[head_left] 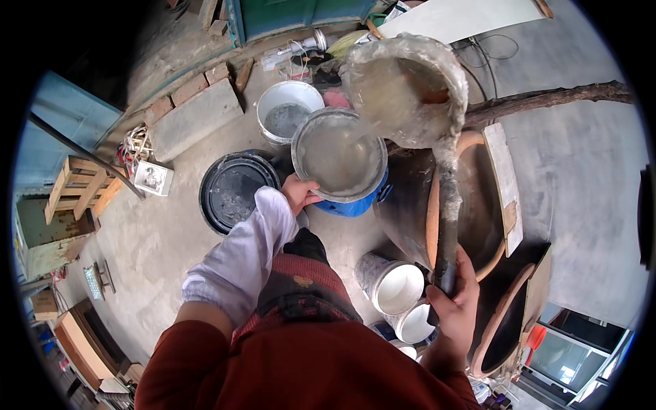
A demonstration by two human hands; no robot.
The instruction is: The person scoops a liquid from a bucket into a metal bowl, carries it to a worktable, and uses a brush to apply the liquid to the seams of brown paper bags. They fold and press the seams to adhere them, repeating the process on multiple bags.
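1. Dipper (410,102), the most prominent item in view: bowl raised at the upper right, beside and partly overlapping the round grey vessel (338,156); its long handle (447,205) crosses in front of the clay jar (402,205).
2. Dipper handling: expect a top-heavy load, since the wide bowl, apparently holding liquid, sits far from the grip. The body looks stiff; the pale coating on the rim looks wet and probably slippery.
3. Dipper hold point: take the dark lower handle, clear of the coated neck. A second hold higher up would ease wrist strain but may slip.
4. Round grey vessel: located above the blue bucket (352,207). Likely rigid and slick at the edge; hold it by the rim.
5. Right hand (458,307): wrapped around the dark end of the dipper handle.
6. Left hand (299,193): pinching the near-left rim of the round grey vessel.
7. Limits of view: the dipper bowl's underside and any stream leaving it cannot be made out. Whether the round grey vessel is separate from the blue bucket is unclear. The left fingertips beneath the rim are hidden.
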